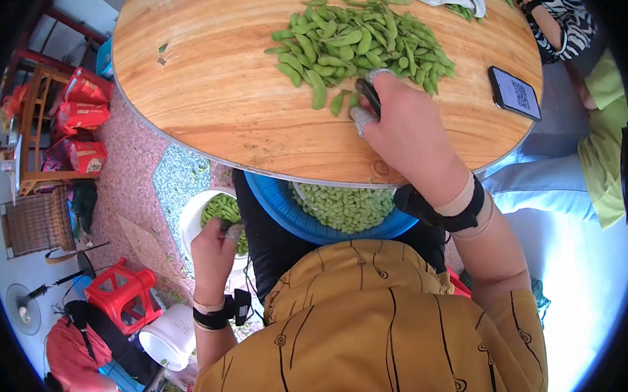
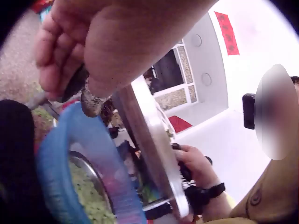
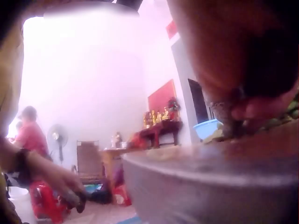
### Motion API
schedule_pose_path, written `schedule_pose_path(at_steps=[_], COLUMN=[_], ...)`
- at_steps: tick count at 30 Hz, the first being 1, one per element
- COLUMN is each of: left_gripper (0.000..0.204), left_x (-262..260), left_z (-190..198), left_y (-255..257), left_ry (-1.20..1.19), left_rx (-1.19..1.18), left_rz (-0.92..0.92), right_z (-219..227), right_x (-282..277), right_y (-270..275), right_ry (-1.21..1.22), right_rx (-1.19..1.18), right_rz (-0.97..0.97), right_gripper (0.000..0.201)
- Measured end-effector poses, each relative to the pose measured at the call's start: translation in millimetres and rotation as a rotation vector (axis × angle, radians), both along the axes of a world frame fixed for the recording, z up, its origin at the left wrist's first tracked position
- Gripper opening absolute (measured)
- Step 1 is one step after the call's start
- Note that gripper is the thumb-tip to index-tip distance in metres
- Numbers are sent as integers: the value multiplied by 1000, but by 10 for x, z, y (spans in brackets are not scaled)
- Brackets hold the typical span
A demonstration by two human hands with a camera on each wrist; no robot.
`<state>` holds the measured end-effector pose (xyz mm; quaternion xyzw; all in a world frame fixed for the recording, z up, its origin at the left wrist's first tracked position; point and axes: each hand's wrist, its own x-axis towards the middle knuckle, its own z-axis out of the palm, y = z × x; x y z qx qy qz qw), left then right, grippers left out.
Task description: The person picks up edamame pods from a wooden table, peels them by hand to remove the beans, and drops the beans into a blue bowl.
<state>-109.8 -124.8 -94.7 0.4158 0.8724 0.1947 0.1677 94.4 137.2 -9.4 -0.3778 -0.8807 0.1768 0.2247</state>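
Observation:
My right hand [image 1: 412, 118] reaches over the round wooden table [image 1: 219, 109], its wrapped thumb and finger curled at a green soybean pod [image 1: 354, 100] by the near edge of a pile of green soybean pods [image 1: 363, 43]. A dark piece [image 1: 368, 95] lies along its fingers. Lower on the left, my left hand [image 1: 212, 249] hangs loosely curled over a white bucket [image 1: 189, 219] with green pods or shells inside. In the left wrist view a dark piece [image 2: 74, 86] shows beside its grey-wrapped thumb [image 2: 92, 100].
A blue basin [image 1: 272, 205] of shelled green beans [image 1: 346, 207] sits on my lap under the table edge. A phone [image 1: 515, 92] lies at the table's right, near another person's arm [image 1: 543, 21]. Red stools [image 1: 122, 292] and a second white bucket [image 1: 169, 337] stand at left.

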Motion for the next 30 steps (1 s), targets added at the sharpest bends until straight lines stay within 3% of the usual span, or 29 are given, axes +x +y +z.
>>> schedule_pose_path(at_steps=[4, 8, 10, 11, 13, 14, 18, 20, 23, 27, 29, 30], left_gripper=[18, 24, 29, 29, 22, 18, 15, 17, 22, 20, 15, 15], left_x=[353, 701, 873, 928, 1007, 1028, 1025, 1011, 1016, 1084, 1105, 1096], left_z=[472, 602, 877, 873, 826, 797, 740, 655, 635, 691, 657, 688], left_y=[450, 833, 1023, 1089, 1177, 1188, 1159, 1133, 1111, 1104, 1084, 1080], left_ry=[-240, -421, -449, -443, -202, -211, -119, -373, -567, -473, -971, -967], left_rx=[225, 475, 417, 420, 401, 374, 347, 395, 363, 356, 276, 270], left_rz=[-169, -371, -461, -461, -556, -537, -550, -462, -386, -518, -410, -413], right_z=[47, 102, 259, 259, 188, 78, 199, 127, 80, 107, 71, 68], right_x=[162, 352, 401, 431, 504, 567, 664, 731, 792, 811, 845, 853], right_y=[-36, -117, -250, -309, -411, -423, -467, -524, -583, -519, -490, -503], right_ry=[2, 119, 267, 270, 275, 309, 321, 351, 347, 276, 219, 225], right_rx=[-244, -500, -988, -985, -995, -898, -1082, -1051, -1009, -1135, -1038, -1040], right_rz=[-30, -46, -94, -90, 28, 100, 48, 52, 105, 53, 111, 110], right_gripper=[18, 19, 21, 21, 20, 19, 21, 23, 25, 23, 20, 20])
